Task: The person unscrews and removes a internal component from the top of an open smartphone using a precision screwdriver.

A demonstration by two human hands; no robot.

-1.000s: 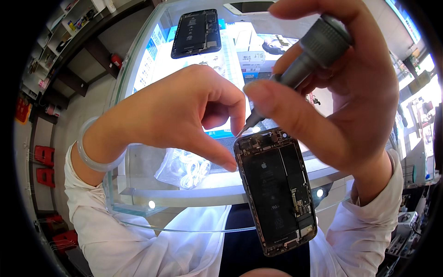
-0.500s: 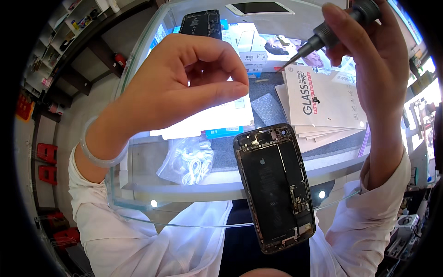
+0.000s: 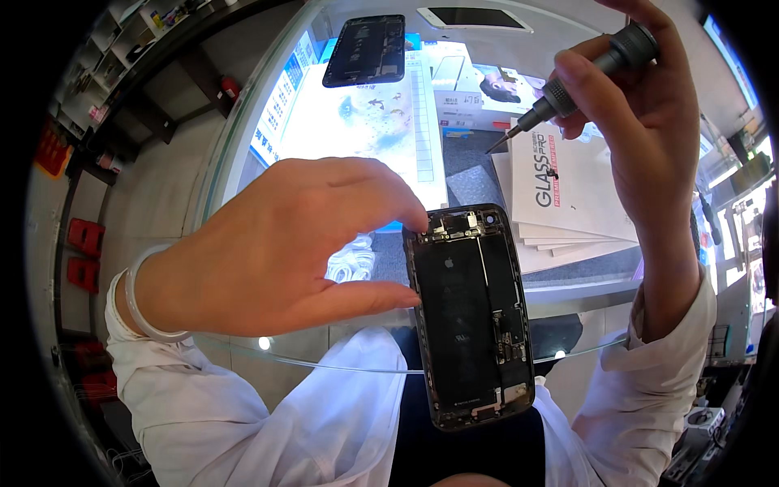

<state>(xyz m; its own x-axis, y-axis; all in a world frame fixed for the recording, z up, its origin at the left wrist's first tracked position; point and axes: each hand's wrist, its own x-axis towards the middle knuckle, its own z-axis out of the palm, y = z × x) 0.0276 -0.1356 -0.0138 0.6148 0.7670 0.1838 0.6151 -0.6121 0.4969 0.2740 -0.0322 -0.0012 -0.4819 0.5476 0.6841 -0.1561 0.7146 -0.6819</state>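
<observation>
1. Glass counter point(image 3: 243, 162) curves beneath me, its rim running across just under my hands, with white boxes and leaflets showing through the top.
2. An opened phone point(image 3: 471, 316) with its screen off lies on the glass near the edge, battery and circuit parts exposed, top end pointing away from me.
3. My left hand point(image 3: 284, 243) pinches the phone's left side, thumb at the long edge and a fingertip at the upper corner; a pale bracelet point(image 3: 142, 296) rings the wrist.
4. My right hand point(image 3: 649, 122) is closed around a grey screwdriver point(image 3: 580, 77), raised well above the phone, tip slanting down-left.
5. Beyond the screwdriver sits a stack of white flat packets point(image 3: 576, 211).
6. Farther back lie a second dark opened phone point(image 3: 365, 50) and a white phone point(image 3: 475, 18).
</observation>
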